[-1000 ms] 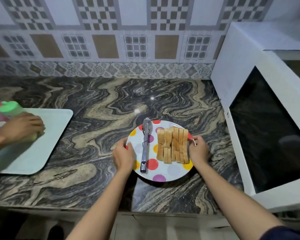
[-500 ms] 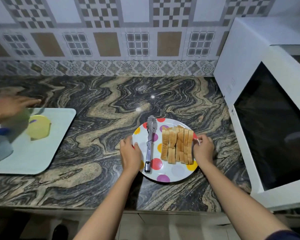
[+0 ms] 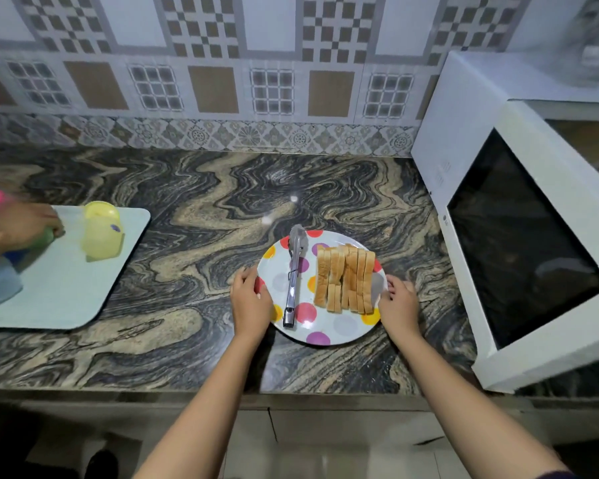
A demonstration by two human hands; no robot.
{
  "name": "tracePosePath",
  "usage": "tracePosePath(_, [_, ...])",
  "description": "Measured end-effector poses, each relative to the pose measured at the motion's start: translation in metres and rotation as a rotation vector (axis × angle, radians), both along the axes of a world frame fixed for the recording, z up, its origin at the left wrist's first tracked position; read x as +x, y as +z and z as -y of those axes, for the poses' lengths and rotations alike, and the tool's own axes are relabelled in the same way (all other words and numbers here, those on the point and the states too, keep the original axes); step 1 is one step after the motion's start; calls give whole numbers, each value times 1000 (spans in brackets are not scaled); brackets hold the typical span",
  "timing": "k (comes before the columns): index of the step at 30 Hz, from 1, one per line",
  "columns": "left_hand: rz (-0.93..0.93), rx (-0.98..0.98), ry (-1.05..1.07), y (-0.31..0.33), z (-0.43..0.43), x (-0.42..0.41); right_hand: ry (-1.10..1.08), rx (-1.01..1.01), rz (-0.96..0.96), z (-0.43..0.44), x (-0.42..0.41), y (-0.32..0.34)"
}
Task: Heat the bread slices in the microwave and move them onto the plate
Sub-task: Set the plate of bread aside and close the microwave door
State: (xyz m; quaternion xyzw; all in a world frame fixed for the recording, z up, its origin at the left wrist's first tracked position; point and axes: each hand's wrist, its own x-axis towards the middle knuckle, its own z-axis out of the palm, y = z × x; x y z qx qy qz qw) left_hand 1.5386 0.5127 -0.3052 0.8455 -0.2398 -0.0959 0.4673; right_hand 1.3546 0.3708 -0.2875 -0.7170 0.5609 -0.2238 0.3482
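Tan bread slices [image 3: 346, 278] are lined up on the white polka-dot round plate [image 3: 329, 331], right of the steel tongs [image 3: 294, 281]. Your left hand [image 3: 251, 299] and right hand [image 3: 398, 304] each grip the plate's rim on opposite sides. The white microwave [image 3: 464, 133] sits right of the plate, door closed.

Bread slices [image 3: 346, 278] right of tongs [image 3: 294, 278] on plate [image 3: 339, 330], microwave [image 3: 519, 219] right, tray [image 3: 63, 288] far left
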Motion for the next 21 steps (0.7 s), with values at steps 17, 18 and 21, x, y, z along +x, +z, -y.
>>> tracePosePath(17, [182,23,-304,67,-50,-117,163,-596,-114,-123,-105,72])
tracePosePath(18, [186,-1,-346,77,-45,-128,123,-687,-68,-125,-114,85])
tracePosePath(21, [187,-110,-413,105,-19,-154,-11,-922,54,-124,-136,127])
